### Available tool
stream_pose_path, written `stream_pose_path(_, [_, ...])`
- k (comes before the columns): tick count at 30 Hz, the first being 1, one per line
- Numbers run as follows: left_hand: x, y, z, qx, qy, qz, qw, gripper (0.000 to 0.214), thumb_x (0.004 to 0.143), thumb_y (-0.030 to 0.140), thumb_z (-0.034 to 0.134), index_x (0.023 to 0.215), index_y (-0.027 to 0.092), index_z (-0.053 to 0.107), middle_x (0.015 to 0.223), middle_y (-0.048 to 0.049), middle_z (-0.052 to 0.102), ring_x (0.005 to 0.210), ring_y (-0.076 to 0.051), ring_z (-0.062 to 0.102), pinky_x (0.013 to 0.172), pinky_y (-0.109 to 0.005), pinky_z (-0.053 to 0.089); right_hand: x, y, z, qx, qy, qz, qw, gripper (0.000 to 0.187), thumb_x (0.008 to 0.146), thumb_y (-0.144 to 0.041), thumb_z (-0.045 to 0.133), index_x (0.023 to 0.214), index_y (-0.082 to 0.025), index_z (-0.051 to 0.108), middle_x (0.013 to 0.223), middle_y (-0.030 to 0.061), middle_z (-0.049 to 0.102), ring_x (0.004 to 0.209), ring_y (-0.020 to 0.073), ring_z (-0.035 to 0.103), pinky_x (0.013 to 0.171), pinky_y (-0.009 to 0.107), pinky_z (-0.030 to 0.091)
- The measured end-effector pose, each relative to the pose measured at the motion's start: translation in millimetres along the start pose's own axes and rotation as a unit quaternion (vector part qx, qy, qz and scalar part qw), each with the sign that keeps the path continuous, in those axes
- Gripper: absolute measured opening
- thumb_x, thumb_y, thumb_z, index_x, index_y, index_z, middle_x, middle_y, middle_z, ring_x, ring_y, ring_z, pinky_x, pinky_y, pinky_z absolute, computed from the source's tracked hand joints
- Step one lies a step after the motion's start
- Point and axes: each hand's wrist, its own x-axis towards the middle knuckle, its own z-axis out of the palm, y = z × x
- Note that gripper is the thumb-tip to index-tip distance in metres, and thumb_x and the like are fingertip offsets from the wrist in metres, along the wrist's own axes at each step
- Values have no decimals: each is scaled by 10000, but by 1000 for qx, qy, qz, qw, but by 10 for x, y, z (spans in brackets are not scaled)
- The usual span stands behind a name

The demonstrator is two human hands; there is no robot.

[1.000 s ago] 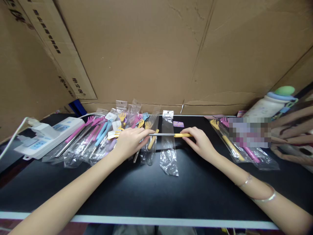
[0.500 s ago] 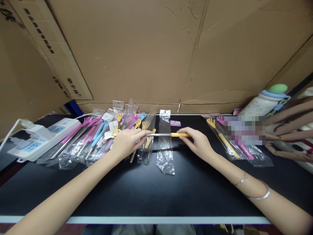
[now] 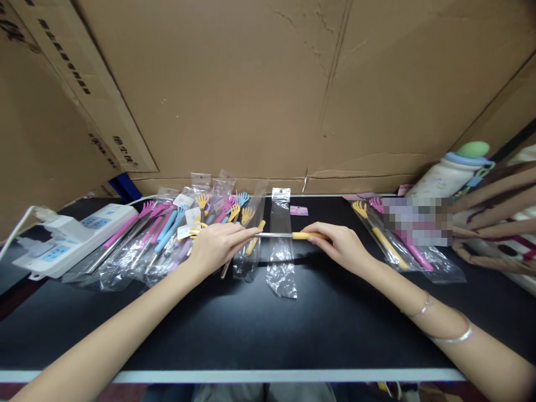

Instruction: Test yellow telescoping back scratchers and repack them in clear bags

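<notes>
A back scratcher (image 3: 274,235) with a thin metal rod and a yellow handle is held level between both hands above the table. My left hand (image 3: 215,243) is closed around its claw end; yellow prongs show just behind the knuckles, though some of these may belong to scratchers beyond. My right hand (image 3: 337,243) pinches the yellow handle (image 3: 299,235) between thumb and fingers. Beneath the rod lies a flat clear plastic bag (image 3: 281,268) with a hang hole at its top. A small purple card (image 3: 298,210) rests just right of the bag.
Several bagged back scratchers (image 3: 167,226) in pink, blue and yellow crowd the left. Beside them is a white power strip (image 3: 75,237). Two bagged scratchers (image 3: 389,245) lie at right, near a white bottle (image 3: 439,178) and a beige bag (image 3: 498,201). Cardboard (image 3: 243,100) walls the back.
Both hands have lowered slightly with the back scratcher. My right hand's fingers have shifted a little on the yellow handle. The bag and card stay put.
</notes>
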Motion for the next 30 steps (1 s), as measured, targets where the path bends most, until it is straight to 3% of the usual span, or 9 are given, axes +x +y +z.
stream_pose_path(14, [3, 92, -12, -2, 16, 39, 999, 237, 946, 207, 440, 1093, 240, 624, 699, 29, 638, 583, -86, 532, 536, -222, 343, -15, -32, 25, 107, -98, 11, 989, 306, 934, -378, 367, 902, -173, 592, 631, -12, 557, 566, 104, 520, 593, 214, 376])
stream_pose_path(19, [16, 138, -29, -18, 0, 26, 1000, 236, 954, 239, 419, 1072, 218, 624, 711, 13, 643, 600, -92, 563, 544, -213, 370, -37, -61, 31, 69, -63, 9, 996, 243, 915, -361, 419, 990, -188, 573, 639, -22, 558, 551, 100, 511, 564, 209, 364])
stream_pose_path(23, [60, 123, -64, -24, -16, -8, 1000, 253, 962, 294, 399, 1034, 211, 627, 726, 10, 661, 628, -107, 600, 567, -219, 392, -40, -65, -21, 38, -23, -23, 999, 174, 854, -311, 533, 987, -199, 531, 762, -10, 600, 604, 97, 538, 585, 203, 390])
stream_pose_path(26, [84, 70, -103, -19, -12, -33, 999, 261, 944, 362, 436, 1061, 208, 611, 819, 2, 701, 712, -127, 639, 612, -233, 412, -29, -60, -84, 15, -5, -55, 998, 125, 879, -275, 498, 975, -202, 528, 812, 1, 625, 633, 100, 562, 599, 203, 407])
stream_pose_path(30, [96, -15, -160, 19, -44, -54, 997, 245, 902, 430, 494, 932, 239, 644, 772, 26, 699, 691, -143, 630, 596, -252, 392, -11, -45, -184, -50, 36, -91, 994, 154, 904, -311, 485, 988, -211, 567, 904, 20, 668, 757, 131, 615, 667, 224, 427])
